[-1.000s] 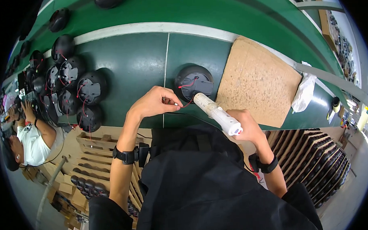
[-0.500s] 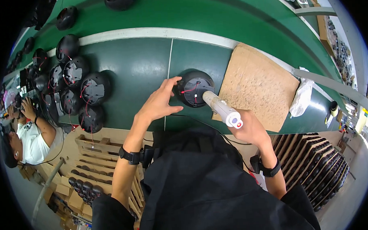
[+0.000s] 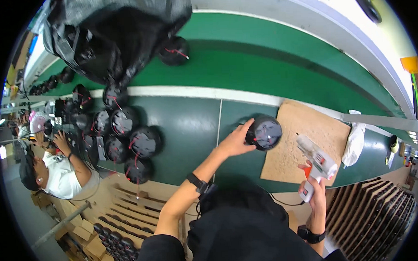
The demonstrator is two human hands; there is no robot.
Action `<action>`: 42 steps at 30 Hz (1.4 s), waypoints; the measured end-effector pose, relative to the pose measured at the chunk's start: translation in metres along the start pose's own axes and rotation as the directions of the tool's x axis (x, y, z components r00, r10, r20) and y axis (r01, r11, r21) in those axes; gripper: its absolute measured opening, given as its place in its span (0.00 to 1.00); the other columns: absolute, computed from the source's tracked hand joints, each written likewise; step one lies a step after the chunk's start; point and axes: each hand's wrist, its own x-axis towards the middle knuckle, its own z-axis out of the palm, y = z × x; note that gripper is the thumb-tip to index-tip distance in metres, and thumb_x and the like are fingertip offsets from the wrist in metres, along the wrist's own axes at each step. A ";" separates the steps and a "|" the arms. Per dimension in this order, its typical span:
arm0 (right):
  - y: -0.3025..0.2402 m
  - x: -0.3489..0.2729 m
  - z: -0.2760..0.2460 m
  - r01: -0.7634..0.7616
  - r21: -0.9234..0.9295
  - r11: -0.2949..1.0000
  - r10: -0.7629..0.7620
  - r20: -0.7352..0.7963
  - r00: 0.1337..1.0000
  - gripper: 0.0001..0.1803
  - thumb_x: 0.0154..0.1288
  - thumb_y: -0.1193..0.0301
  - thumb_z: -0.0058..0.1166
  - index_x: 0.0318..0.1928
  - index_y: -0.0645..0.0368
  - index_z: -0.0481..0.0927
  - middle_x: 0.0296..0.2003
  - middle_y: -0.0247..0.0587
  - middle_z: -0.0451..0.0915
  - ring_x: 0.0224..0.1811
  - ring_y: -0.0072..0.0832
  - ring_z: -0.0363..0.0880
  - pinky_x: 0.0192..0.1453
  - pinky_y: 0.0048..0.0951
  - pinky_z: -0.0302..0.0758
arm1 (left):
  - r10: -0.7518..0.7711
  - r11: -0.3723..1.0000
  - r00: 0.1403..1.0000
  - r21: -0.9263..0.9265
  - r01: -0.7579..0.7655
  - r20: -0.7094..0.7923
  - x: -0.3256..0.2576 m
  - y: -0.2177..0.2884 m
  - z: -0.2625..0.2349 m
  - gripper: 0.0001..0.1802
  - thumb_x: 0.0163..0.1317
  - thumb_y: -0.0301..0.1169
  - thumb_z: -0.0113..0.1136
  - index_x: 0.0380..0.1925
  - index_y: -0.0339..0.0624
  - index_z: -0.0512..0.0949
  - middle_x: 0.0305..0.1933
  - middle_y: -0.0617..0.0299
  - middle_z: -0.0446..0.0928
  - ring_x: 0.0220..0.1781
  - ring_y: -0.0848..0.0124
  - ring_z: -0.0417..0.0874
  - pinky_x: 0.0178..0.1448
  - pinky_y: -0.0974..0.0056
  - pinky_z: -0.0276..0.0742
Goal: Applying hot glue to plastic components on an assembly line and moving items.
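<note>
My left hand [image 3: 237,139] grips a round black housing [image 3: 266,133] by its left side, thumb and fingers on the rim. Its open face, with a short red wire inside, is turned up. The housing is tilted beside the left edge of a brown cardboard sheet [image 3: 288,161]; whether it touches the table cannot be told. In my right hand [image 3: 316,193] is a white glue gun [image 3: 321,161] with an orange trigger, my fingers wrapped round its handle. Its nozzle points up and left over the cardboard, apart from the housing.
Several similar housings [image 3: 145,141] with red wires stand at left on the green table [image 3: 186,126]. A large black plastic bag [image 3: 118,37] and another housing [image 3: 174,51] lie on the green belt [image 3: 243,51]. A co-worker [image 3: 63,168] sits at left. Racks [image 3: 373,217] stand lower right.
My left hand has closed on the housing and moved it right, to the cardboard. My right hand has drawn the glue gun away to the right. The view has shifted; the black bag now shows.
</note>
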 end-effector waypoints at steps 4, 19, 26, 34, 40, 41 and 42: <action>0.012 -0.008 -0.005 0.029 0.175 0.984 -0.023 -0.039 0.999 0.40 0.62 0.72 0.53 0.75 0.62 0.58 0.62 0.62 0.74 0.13 0.22 0.66 0.18 0.25 0.66 | -0.068 0.960 0.958 0.244 0.140 -0.279 0.039 -0.025 -0.105 0.40 0.52 0.29 0.73 0.67 0.41 0.69 0.69 0.45 0.67 0.51 0.56 0.84 0.51 0.58 0.85; 0.035 -0.041 -0.001 0.049 0.097 0.994 -0.043 -0.064 0.997 0.37 0.57 0.76 0.53 0.69 0.66 0.64 0.58 0.63 0.77 0.14 0.21 0.67 0.18 0.24 0.66 | 0.279 0.705 0.844 0.694 0.144 -0.459 0.043 -0.055 -0.292 0.18 0.56 0.23 0.69 0.46 0.43 0.77 0.51 0.52 0.74 0.49 0.47 0.82 0.51 0.49 0.79; 0.029 -0.034 0.002 0.046 0.088 0.995 -0.056 0.119 0.991 0.39 0.52 0.80 0.48 0.70 0.68 0.63 0.60 0.61 0.78 0.14 0.20 0.68 0.19 0.22 0.66 | 0.242 0.738 0.969 0.637 -0.223 0.059 -0.069 -0.016 -0.177 0.15 0.57 0.26 0.69 0.45 0.44 0.79 0.47 0.54 0.75 0.49 0.50 0.82 0.51 0.51 0.81; 0.022 -0.026 0.039 0.059 -0.141 0.988 -0.016 0.294 0.956 0.31 0.57 0.82 0.50 0.65 0.64 0.74 0.49 0.46 0.84 0.18 0.14 0.70 0.23 0.20 0.67 | 0.279 0.864 0.960 0.444 -0.239 -0.025 -0.165 0.002 -0.065 0.10 0.60 0.24 0.67 0.42 0.42 0.82 0.43 0.58 0.76 0.39 0.55 0.83 0.40 0.55 0.81; 0.031 -0.032 0.058 0.346 -0.499 0.795 -0.100 0.454 0.885 0.30 0.50 0.78 0.61 0.58 0.66 0.78 0.48 0.49 0.83 0.51 0.42 0.83 0.59 0.35 0.77 | 0.088 0.865 0.947 0.495 0.081 -0.310 -0.146 0.013 -0.042 0.10 0.61 0.34 0.69 0.39 0.41 0.82 0.28 0.57 0.81 0.28 0.53 0.84 0.35 0.51 0.80; 0.030 -0.034 0.062 0.340 -0.503 0.795 -0.092 0.453 0.887 0.30 0.50 0.78 0.61 0.58 0.66 0.78 0.48 0.49 0.83 0.51 0.42 0.83 0.59 0.35 0.77 | 0.030 0.794 0.961 0.591 0.145 -0.276 -0.141 0.013 -0.039 0.12 0.60 0.37 0.70 0.37 0.42 0.83 0.26 0.56 0.82 0.29 0.52 0.85 0.35 0.50 0.81; 0.030 -0.035 0.066 0.428 -0.482 0.765 -0.165 0.495 0.853 0.29 0.50 0.79 0.62 0.57 0.65 0.79 0.49 0.49 0.83 0.52 0.42 0.84 0.58 0.35 0.76 | 0.023 0.793 0.960 0.590 0.153 -0.279 -0.137 0.012 -0.037 0.12 0.60 0.37 0.70 0.37 0.42 0.83 0.26 0.56 0.82 0.29 0.52 0.85 0.35 0.50 0.81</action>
